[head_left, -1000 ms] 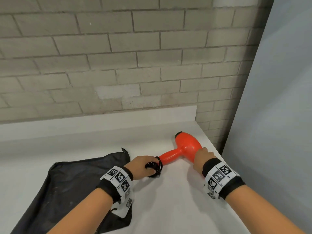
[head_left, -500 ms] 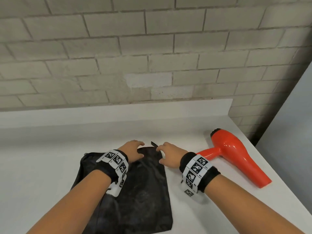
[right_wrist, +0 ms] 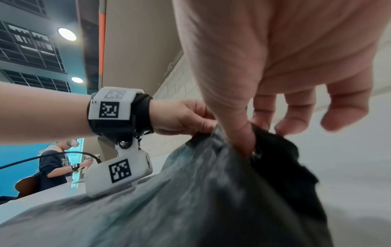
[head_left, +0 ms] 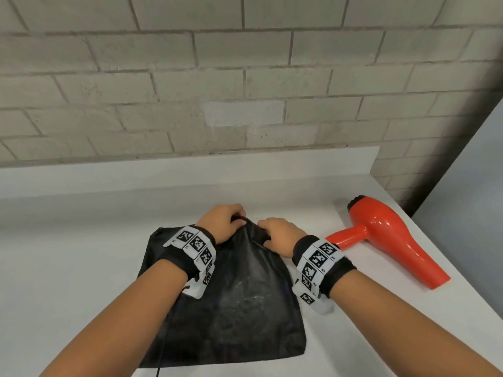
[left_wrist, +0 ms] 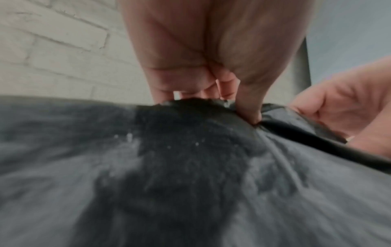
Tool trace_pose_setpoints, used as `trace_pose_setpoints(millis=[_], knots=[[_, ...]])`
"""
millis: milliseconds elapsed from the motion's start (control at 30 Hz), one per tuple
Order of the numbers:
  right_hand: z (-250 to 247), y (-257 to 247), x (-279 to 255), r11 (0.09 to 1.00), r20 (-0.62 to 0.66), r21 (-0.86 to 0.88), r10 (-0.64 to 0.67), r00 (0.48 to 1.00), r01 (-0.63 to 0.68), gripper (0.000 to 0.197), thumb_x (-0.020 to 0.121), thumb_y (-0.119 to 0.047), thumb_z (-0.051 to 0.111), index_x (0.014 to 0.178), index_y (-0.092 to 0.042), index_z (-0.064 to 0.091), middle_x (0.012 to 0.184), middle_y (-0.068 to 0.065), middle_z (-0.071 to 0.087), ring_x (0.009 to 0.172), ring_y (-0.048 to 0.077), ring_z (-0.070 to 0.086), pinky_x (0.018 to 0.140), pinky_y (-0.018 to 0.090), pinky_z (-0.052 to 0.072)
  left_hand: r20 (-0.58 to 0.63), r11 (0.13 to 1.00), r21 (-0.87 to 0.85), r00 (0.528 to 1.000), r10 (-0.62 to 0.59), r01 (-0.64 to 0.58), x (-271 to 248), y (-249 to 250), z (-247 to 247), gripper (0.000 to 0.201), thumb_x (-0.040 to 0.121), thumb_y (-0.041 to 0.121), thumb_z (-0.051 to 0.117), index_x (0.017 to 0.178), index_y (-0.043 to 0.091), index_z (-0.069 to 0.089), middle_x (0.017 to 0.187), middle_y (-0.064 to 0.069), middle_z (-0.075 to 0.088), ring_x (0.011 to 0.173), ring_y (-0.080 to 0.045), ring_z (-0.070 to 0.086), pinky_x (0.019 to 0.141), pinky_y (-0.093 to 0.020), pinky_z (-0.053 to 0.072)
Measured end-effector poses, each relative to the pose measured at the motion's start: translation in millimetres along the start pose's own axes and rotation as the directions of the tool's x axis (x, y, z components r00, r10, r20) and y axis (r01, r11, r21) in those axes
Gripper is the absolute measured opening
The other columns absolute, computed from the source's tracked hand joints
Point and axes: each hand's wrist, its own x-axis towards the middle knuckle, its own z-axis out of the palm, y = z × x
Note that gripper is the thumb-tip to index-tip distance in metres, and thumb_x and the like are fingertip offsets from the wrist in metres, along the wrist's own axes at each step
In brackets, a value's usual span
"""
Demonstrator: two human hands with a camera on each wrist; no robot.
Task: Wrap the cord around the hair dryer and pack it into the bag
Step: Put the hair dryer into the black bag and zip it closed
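Note:
A black mesh bag (head_left: 239, 303) lies flat on the white counter (head_left: 81, 268) in front of me. Both hands hold its far top edge. My left hand (head_left: 226, 221) pinches the rim between thumb and fingers, seen close in the left wrist view where the bag (left_wrist: 190, 167) fills the frame. My right hand (head_left: 275, 232) pinches the rim just to the right, thumb pressed into the fabric of the bag (right_wrist: 211, 192). The orange hair dryer (head_left: 386, 235) lies on the counter to the right, nozzle toward me, untouched. Its cord is hidden behind my right wrist.
A brick wall (head_left: 245, 91) and a low white backsplash (head_left: 190, 170) close off the back. The counter's right edge (head_left: 462, 270) runs just beyond the dryer, beside a grey panel. In the right wrist view another person (right_wrist: 55, 167) stands far off to the left.
Both hands left the hair dryer, moved left to the bag and now pinch its top edge, lifting it slightly. The dryer stays on the counter.

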Motion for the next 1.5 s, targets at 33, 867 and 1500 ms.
trace_pose_setpoints(millis=[33,867,1500], knots=[[-3.3,3.4,-6.0,1.0,-0.046,0.022,0.014,0.999,-0.013,0.013,0.084,-0.01,0.052,0.096,-0.012,0.057,0.091,0.007,0.049,0.096,0.033,0.057,0.081,0.037,0.045,-0.055,0.999,-0.012,0.998,0.038,-0.039,-1.3,9.2,-3.6,0.01,0.087,0.022,0.055,0.094,0.015,0.059,0.098,-0.008,0.065,0.093,-0.025,0.059,0.084,-0.033,0.046],[-68.8,63.3,-146.6,0.674,-0.452,0.716,0.25,0.856,0.181,0.034,0.078,0.016,0.046,0.071,-0.016,0.037,0.066,0.004,0.037,0.048,0.007,0.038,0.042,0.013,0.032,0.231,0.983,0.147,0.963,-0.14,0.107,-40.5,83.2,34.9,0.043,0.073,0.053,0.065,0.114,0.045,0.058,0.154,-0.006,0.011,0.138,-0.032,0.02,0.115,-0.045,0.022],[-45.4,107.1,-145.3,0.906,-0.424,0.254,0.42,0.802,-0.339,0.043,0.086,-0.014,0.054,0.129,-0.015,0.046,0.132,0.016,0.035,0.11,0.036,0.052,0.104,0.034,0.038,-0.14,0.77,-0.636,0.988,-0.06,-0.043,-44.9,148.3,29.5,0.034,0.079,-0.004,0.062,0.111,0.003,0.052,0.108,-0.012,0.061,0.098,-0.022,0.057,0.091,-0.035,0.047]])
